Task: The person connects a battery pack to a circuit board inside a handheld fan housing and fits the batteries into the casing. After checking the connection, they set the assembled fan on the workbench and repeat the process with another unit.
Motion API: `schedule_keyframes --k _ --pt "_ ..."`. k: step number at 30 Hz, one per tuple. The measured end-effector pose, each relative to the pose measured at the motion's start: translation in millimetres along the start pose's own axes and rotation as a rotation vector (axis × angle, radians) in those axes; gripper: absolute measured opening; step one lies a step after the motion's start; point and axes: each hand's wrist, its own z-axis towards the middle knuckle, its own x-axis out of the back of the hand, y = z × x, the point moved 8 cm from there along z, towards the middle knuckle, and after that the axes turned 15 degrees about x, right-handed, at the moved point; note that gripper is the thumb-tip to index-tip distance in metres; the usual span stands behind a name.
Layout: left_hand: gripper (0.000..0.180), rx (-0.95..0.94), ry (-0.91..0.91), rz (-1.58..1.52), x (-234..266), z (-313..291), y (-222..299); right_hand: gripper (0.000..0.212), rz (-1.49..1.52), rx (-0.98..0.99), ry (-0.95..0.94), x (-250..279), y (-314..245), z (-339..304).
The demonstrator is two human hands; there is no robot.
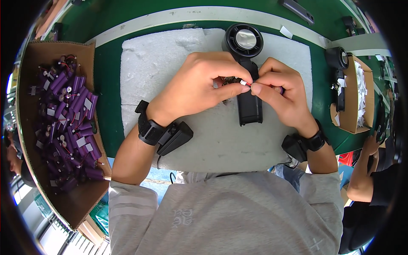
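On the foam pad, a black handheld fan (250, 106) lies with its round head pointing away from me. Just above its handle my two hands meet. My left hand (208, 83) is closed, thumb and forefinger pinching near a small white connector (243, 83). Behind those fingers a bit of a dark part shows, mostly hidden. My right hand (282, 87) is closed too, its fingertips pinching a short red wire (249, 84) beside the connector. Part of a purple battery (278, 89) peeks out between the right fingers. Whether the connector is plugged into anything cannot be made out.
A cardboard box (100, 140) of purple batteries with wires stands at the left. At the right are another black fan (337, 58) and a smaller carton (350, 114) of white pieces. The white foam pad (153, 63) covers the green bench. Another person's arm (361, 182) shows far right.
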Motion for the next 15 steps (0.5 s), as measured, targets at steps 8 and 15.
schedule_keyframes --k 8,15 --pt "0.016 -0.017 0.016 0.059 4 0 3 0.011 -0.030 0.013 -0.010 -2 0 2" --pt "0.011 0.070 0.006 -0.088 4 3 -6 0.009 -0.311 0.239 0.045 -1 -18 5"
